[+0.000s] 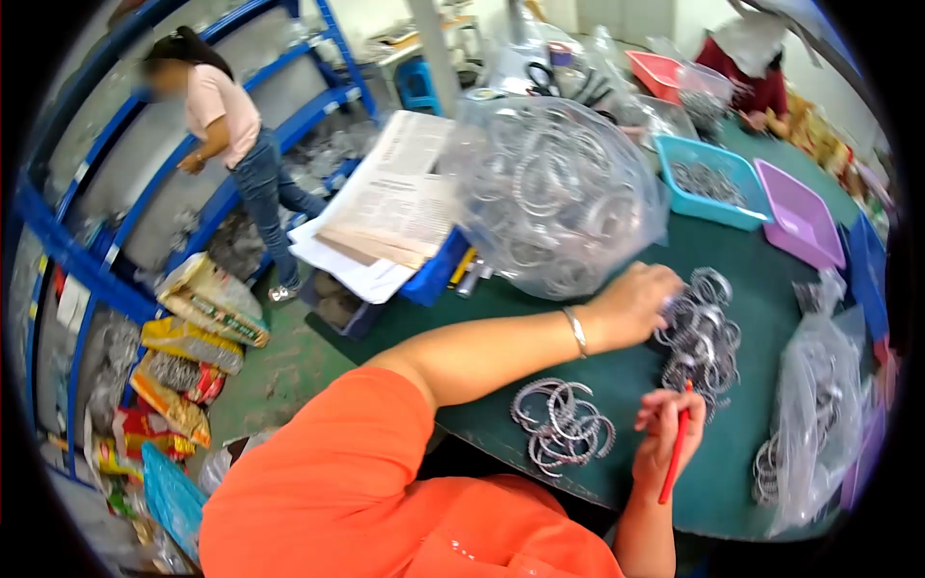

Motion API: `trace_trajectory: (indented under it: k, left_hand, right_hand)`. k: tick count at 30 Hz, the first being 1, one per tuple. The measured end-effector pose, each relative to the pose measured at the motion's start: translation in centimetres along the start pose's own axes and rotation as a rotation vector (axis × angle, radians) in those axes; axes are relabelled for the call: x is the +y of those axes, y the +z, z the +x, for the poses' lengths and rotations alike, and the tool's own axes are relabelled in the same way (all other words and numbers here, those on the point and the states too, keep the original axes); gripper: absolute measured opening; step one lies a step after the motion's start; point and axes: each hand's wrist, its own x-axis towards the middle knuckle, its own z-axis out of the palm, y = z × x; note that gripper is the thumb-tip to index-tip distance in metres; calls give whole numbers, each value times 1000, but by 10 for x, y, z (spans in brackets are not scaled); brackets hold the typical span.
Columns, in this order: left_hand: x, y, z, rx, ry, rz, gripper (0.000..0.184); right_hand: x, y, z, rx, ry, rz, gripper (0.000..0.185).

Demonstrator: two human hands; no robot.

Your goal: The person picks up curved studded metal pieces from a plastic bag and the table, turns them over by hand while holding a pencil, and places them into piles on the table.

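Right hand grips a red pen; what left hand holds I cannot tell. A bangle pile lies by the desk's near edge, larger heap seemingly remaining

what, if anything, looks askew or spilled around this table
The newspaper and white papers beneath it look askew: they fan out at mismatched angles, partly over the blue bin. I see no clear spill or damage.

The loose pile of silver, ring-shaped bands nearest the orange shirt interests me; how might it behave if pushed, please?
The pile of silver bands would probably slide and spread, lying loose on the flat dark-green tabletop. Some bands may snag and drag others, since they overlap and look ridged. Each would likely keep its curve, given its metallic sheen.
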Motion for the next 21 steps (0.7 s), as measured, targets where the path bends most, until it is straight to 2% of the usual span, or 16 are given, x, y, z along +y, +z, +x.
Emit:
trace_trajectory:
  k: [3, 8, 10, 13, 14, 17, 19, 21]
  left_hand:
    - [15, -11, -1, 105, 79, -103, 39]
    - [-15, -3, -28, 47, -83, 241, 24]
    - [-13, -12, -28, -69, -140, 184, 17]
    - [-1, -16, -29, -58, -181, 69, 14]
    - [0, -17, -30, 18, -95, 43, 14]
    - [4, -14, -36, 163, -69, 10, 16]
    - [0, -21, -44, 39, 8, 154, 19]
    - [14, -27, -48, 261, 73, 29, 15]
  right_hand:
    - [1, 3, 1, -6, -10, -3, 14]
    - [-1, -1, 1, -3, 48, 4, 13]
    - [-2, 0, 2, -13, 52, 39, 13]
    - [-1, -3, 2, -27, 48, 63, 12]
    - [-1, -2, 3, -10, 47, 54, 12]
    - [3, -3, 3, -6, 21, -37, 13]
    - [3, -1, 3, -15, -1, -132, 15]
    - [7, -1, 3, 17, 18, -175, 17]
